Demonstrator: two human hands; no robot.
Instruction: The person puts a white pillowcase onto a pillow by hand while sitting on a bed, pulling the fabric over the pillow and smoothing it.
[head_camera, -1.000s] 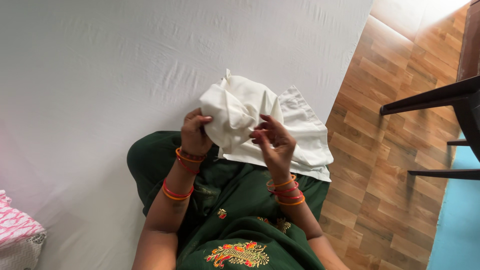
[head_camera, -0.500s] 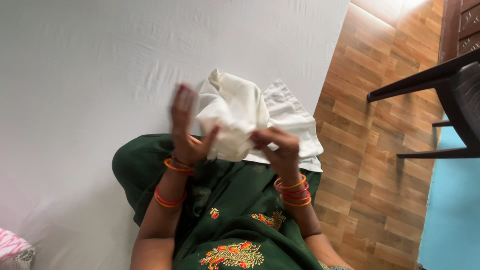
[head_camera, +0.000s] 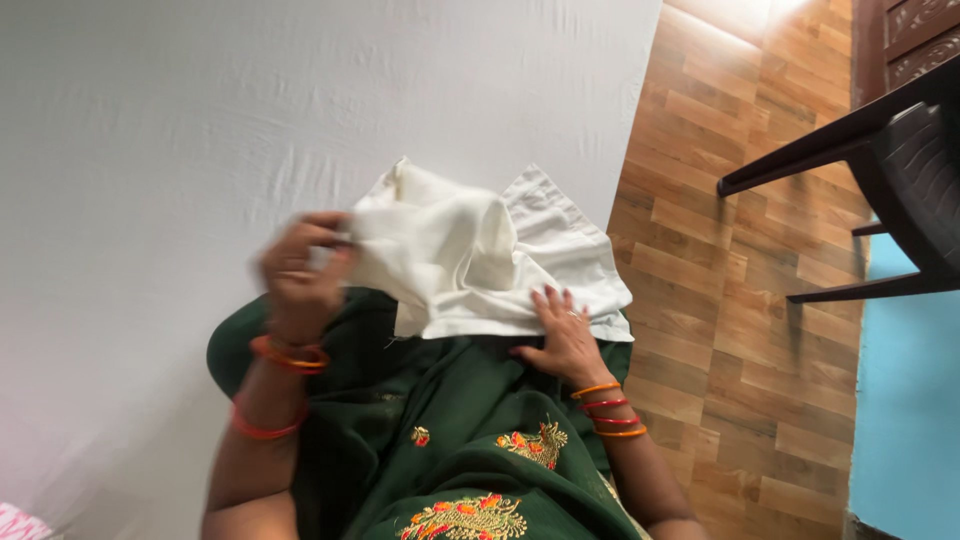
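On my green-clad lap, the cream cloth lies light, limp and crumpled, best taken by its hemmed edge: my left hand, blurred, seems to pinch one corner while my right hand presses open-fingered on its lower edge.

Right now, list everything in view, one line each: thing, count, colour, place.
Cloth: one, cream white, bunched on the lap and spread toward the sheet's edge.
Sheet: one, white, covering the surface left and above.
Floor: wood-pattern brown planks, right side.
Chair: one, dark, partly in view at upper right.
Blue surface: one, light blue, right edge.
Patterned fabric: one, pink and white, bottom left corner, mostly cut off.
Green garment: one, dark green with orange embroidery, worn by the person.
Bangles: several, orange and red, on both wrists.
Left hand: blurred, gripping the cloth's left edge.
Right hand: flat, pressing the cloth's lower edge.
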